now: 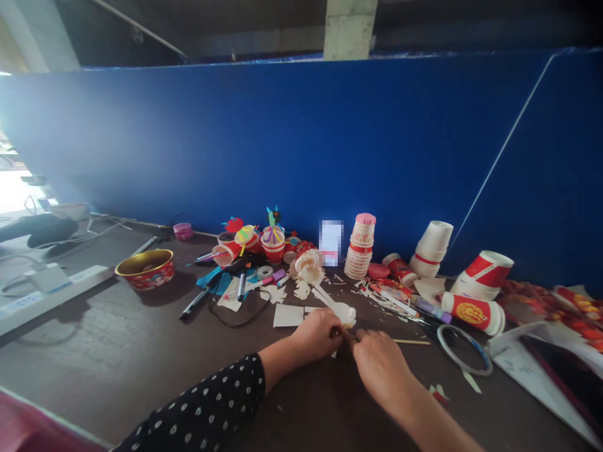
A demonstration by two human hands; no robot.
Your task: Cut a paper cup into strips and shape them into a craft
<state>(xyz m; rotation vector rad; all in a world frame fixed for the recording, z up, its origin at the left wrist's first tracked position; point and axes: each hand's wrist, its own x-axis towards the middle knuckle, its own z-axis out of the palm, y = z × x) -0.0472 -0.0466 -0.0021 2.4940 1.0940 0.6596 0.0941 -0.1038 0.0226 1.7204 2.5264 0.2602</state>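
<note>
My left hand (pixel 318 333) is closed, its thumb and fingers pinched at the lower edge of a white cut paper piece (pixel 343 312). This piece has a rounded end and a yellowish edge. From the right, my right hand (pixel 379 356) reaches in with fingers bent, its fingertips meeting those of my left hand just below the piece. What the right fingertips grip is hidden. Behind my left hand lies a flat white paper rectangle (pixel 288 316). A white paper strip (pixel 323 294) runs up from the piece. A thin wooden stick (pixel 412 342) lies beyond my right hand.
Stacked paper cups (pixel 360 251) stand near the blue partition (pixel 282 144). Decorated cups (pixel 273 248), markers (pixel 200 298) and paper scraps (pixel 372 295) are strewn behind my hands. At left are a gold-lined red bowl (pixel 146 279) and a power strip (pixel 75 289); at right, a tape roll (pixel 464 351).
</note>
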